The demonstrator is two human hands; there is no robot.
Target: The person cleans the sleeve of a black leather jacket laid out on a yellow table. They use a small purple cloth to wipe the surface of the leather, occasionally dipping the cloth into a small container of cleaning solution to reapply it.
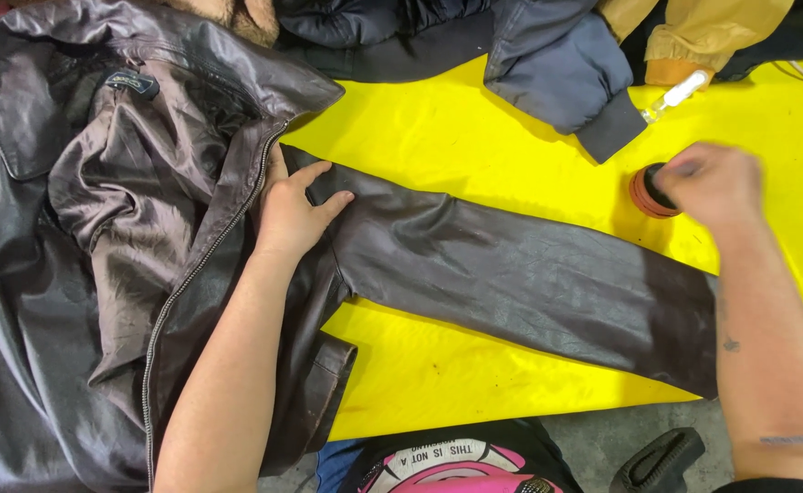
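Currently a polish-loading step, by the look of it: left hand (293, 212) lies flat and open, pinning the dark brown leather jacket (127, 274) at the shoulder, its sleeve (529, 274) stretched across the yellow sheet (456, 128). Right hand (712, 183) sits on the small round tin (650, 192) beside the cuff; blurred, so can't tell whether it grips. Next move probably needs the sleeve kept taut. Count: one leather jacket, one tin, one clear bottle (675, 96), two hands
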